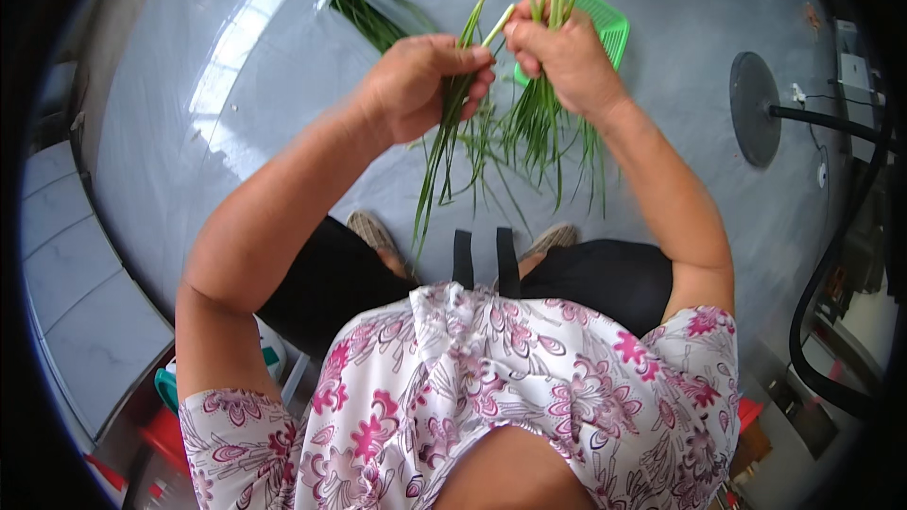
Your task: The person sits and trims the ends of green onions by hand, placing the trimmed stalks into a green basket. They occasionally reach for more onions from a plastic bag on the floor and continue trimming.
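Note:
My left hand (432, 78) pinches a few long green stalks (439, 149), probably garlic chives, between thumb and fingers. Their pale ends point up and the thin leaves hang down. My right hand (567, 49) is closed around a thicker bunch of the same greens (542, 120), pale stem ends above the fist and leaves drooping below. The right fingertips meet the tip of one pale stalk (500, 23) that rises from the left hand. Behind the right hand a bright green plastic basket (618, 35) is partly hidden. Loose leaves (489, 156) lie on the floor beneath both hands.
Another bundle of dark green leaves (368, 18) lies on the grey floor (297, 85), beside clear plastic. To the right stands a round black base (755, 110) with a black tube. My shoes (375, 234) are below the hands. Pale tiles (85, 262) border the left.

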`<state>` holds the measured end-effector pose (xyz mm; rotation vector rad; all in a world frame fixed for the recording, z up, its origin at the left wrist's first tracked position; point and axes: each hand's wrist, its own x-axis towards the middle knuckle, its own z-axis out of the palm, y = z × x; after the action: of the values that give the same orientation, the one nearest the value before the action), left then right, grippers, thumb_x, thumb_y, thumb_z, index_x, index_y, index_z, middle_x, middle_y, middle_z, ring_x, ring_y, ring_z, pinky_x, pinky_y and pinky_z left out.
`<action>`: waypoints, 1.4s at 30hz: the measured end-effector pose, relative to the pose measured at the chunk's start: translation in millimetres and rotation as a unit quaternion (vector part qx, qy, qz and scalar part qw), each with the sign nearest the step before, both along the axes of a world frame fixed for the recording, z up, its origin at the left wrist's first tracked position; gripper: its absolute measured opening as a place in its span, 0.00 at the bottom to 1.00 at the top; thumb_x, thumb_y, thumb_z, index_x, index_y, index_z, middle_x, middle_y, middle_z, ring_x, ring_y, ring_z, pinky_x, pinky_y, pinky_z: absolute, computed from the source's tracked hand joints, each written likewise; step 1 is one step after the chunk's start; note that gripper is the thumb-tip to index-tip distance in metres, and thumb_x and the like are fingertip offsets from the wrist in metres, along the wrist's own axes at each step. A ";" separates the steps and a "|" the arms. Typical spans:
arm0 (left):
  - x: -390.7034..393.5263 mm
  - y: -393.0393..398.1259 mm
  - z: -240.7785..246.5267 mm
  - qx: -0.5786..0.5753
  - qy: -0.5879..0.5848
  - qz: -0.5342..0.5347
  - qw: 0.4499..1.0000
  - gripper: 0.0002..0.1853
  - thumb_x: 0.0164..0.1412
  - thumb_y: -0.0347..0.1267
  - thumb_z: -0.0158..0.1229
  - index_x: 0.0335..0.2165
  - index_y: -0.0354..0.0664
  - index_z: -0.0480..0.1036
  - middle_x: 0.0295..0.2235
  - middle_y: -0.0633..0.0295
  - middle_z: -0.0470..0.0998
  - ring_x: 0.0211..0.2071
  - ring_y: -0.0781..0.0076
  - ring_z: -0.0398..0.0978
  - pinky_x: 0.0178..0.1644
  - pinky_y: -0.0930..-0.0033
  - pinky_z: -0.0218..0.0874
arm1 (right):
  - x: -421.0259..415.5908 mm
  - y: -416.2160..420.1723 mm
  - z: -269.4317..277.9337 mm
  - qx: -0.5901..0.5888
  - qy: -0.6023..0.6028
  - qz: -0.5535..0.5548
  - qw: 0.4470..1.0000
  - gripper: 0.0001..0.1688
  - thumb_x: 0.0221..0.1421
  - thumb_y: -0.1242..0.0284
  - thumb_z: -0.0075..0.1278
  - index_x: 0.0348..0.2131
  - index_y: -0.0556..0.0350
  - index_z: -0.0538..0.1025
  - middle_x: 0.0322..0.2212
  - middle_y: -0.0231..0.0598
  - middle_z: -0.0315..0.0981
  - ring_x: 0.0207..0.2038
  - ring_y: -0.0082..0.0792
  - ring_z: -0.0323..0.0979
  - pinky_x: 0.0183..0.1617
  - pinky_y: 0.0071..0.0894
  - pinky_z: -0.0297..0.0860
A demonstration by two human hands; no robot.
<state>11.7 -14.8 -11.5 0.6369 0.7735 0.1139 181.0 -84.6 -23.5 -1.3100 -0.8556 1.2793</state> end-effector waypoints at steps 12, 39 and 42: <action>-2.6 3.1 0.6 -0.014 0.005 -0.038 0.999 0.08 0.59 0.32 0.47 0.29 0.38 0.68 0.22 0.68 0.68 0.22 0.80 0.66 0.29 0.74 0.64 | 10.0 -2.6 -1.8 0.022 -0.298 -0.059 0.952 0.10 0.43 0.69 0.49 0.26 0.57 0.73 0.18 0.27 0.68 0.22 0.19 0.64 0.28 0.22 0.63; 1.4 4.7 4.0 -0.029 0.005 -0.019 0.999 0.07 0.59 0.32 0.49 0.28 0.40 0.68 0.22 0.68 0.68 0.21 0.79 0.65 0.28 0.74 0.62 | -1.2 2.9 5.0 -0.053 0.167 0.044 0.984 0.09 0.52 0.70 0.49 0.25 0.59 0.72 0.18 0.29 0.65 0.16 0.17 0.59 0.18 0.17 0.56; 1.2 7.4 5.1 -0.009 0.003 -0.011 1.000 0.07 0.58 0.31 0.50 0.27 0.40 0.68 0.21 0.67 0.68 0.20 0.79 0.64 0.26 0.75 0.61 | 5.4 4.8 5.4 -0.056 0.167 0.023 0.984 0.09 0.54 0.69 0.48 0.28 0.58 0.71 0.19 0.27 0.64 0.16 0.17 0.58 0.19 0.16 0.56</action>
<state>12.9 -7.4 -6.3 0.6289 0.7720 0.0853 186.4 -79.8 -18.1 -1.1240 -0.5868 1.5491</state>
